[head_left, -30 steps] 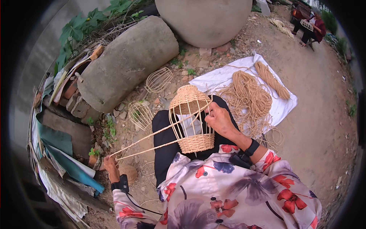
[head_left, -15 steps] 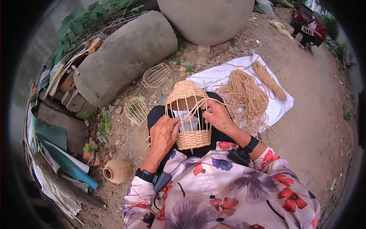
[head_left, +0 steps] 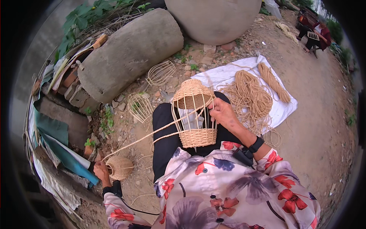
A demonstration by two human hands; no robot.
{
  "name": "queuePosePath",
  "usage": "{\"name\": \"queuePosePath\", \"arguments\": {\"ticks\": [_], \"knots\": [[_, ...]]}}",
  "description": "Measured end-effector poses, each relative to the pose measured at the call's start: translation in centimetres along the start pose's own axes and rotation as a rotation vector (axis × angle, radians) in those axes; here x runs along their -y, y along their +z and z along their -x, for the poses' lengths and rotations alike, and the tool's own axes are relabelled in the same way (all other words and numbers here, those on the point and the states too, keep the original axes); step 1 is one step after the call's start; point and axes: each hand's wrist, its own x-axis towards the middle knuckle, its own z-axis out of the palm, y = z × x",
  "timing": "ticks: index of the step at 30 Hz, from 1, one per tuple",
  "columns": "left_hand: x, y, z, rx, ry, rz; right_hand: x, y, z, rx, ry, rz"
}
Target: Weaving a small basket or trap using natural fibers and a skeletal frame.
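Observation:
A partly woven basket (head_left: pixel 199 137) rests on my lap, with a woven top and base and bare vertical ribs between. My right hand (head_left: pixel 220 112) is closed on the right-hand ribs just below the woven top. A pale twisted cord (head_left: pixel 137 139) runs diagonally across the ribs out to the lower left, where my left hand (head_left: pixel 101 170) grips it at arm's length. Beside that hand a small finished woven basket (head_left: pixel 121 168) lies on the dirt. Two bare rib frames (head_left: pixel 161 73) lie beyond my left knee.
A white sheet (head_left: pixel 286 107) at the right holds tangled cord (head_left: pixel 251 99) and a skein (head_left: pixel 272 82). A concrete cylinder (head_left: pixel 129 53), large round object (head_left: pixel 211 17) and stacked debris (head_left: pixel 57 141) border the left and back. A seated person (head_left: pixel 320 36) holds a frame at the far right.
My left hand went from far left in to the basket half a second ago, and is now drawn out far left again with the cord. My right hand stays at the ribs.

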Motion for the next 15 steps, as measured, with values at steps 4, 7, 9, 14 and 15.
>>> {"name": "queuePosePath", "arguments": {"ticks": [4, 7, 9, 14, 15], "knots": [[11.6, -2.6, 2.5, 0.171, 0.012, 0.148, -0.1, -0.1, 0.0, 0.014, 0.014, -0.014], [13.3, -3.3, 4.2, 0.335, -0.008, 0.308, 0.2, 0.0, -0.2, 0.042, 0.031, -0.019], [13.9, -3.8, 5.2, 0.438, -0.017, 0.418, 0.6, 0.1, 0.1, -0.187, -0.160, 0.266], [9.5, -4.2, 8.1, 0.709, -0.024, 0.708, 5.4, 1.3, 1.2, -0.324, -0.583, 0.716], [5.9, -4.3, 7.3, 0.756, -0.027, 0.767, 5.8, 2.0, 1.0, -0.317, -0.593, 0.717]]}}
